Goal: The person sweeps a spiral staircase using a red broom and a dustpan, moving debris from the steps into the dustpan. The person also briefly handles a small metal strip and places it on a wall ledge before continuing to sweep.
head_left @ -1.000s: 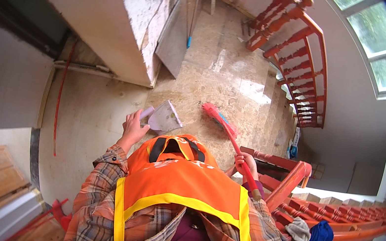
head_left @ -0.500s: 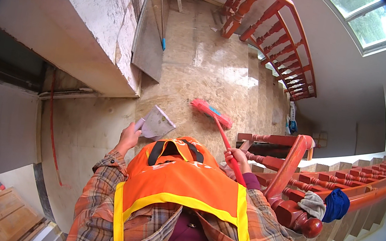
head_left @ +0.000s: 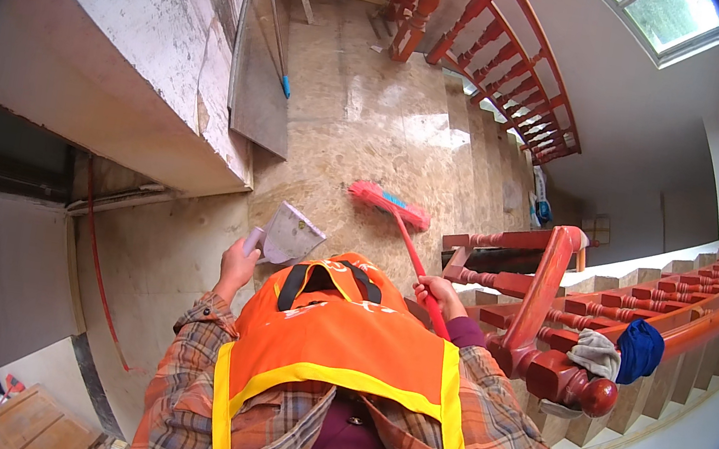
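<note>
Red long-handled broom (head_left: pixel 389 210): your right hand (head_left: pixel 437 294) is closed round its handle, head on the floor ahead. Left hand (head_left: pixel 238 262) grips the grey metal dustpan (head_left: pixel 291 235), raised, looks empty. Sweeping looks barely begun.

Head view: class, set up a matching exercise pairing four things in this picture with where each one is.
Things:
1. dustpan
2. broom
3. blue cloth
4. grey board

Places:
A. draped over the red railing
B. in the left hand
C. leaning against the wall
D. in the right hand, bristles on the floor

Pairs: 1-B, 2-D, 3-A, 4-C
</note>
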Demonstrator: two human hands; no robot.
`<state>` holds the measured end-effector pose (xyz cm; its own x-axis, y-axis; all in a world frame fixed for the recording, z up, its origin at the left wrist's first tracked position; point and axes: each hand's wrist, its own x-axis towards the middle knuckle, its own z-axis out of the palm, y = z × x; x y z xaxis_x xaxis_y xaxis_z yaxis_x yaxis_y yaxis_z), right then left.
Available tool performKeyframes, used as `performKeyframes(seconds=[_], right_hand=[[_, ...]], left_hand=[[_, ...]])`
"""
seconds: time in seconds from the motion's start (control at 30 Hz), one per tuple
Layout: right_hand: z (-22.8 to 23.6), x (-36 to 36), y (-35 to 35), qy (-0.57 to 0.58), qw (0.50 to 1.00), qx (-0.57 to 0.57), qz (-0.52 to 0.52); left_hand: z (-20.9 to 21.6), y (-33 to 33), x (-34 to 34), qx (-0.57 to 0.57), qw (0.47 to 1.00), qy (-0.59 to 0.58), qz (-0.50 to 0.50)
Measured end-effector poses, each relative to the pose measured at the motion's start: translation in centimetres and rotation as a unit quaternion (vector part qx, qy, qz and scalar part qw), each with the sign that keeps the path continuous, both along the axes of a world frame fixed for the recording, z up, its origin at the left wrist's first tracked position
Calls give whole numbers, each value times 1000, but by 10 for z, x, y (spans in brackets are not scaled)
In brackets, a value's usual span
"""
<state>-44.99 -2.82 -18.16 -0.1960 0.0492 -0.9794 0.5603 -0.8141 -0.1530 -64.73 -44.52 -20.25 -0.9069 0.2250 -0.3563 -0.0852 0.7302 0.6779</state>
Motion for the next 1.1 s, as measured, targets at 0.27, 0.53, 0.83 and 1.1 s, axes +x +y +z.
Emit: performKeyframes(seconds=[0.27,0.53,0.83,1.1], right_hand=[[20,6,-13,33,986,118,114],[64,-2,-18,62,973,190,113],[29,-91,72,87,977,166,105],[3,-189,177,105,963,165,184]], left_hand=[[8,-9,-7,-25,999,9,40],[5,-20,-25,-46,998,-9,45],[-4,-22,-37,-114,991,-67,35],[47,49,-53,-222,936,165,220]])
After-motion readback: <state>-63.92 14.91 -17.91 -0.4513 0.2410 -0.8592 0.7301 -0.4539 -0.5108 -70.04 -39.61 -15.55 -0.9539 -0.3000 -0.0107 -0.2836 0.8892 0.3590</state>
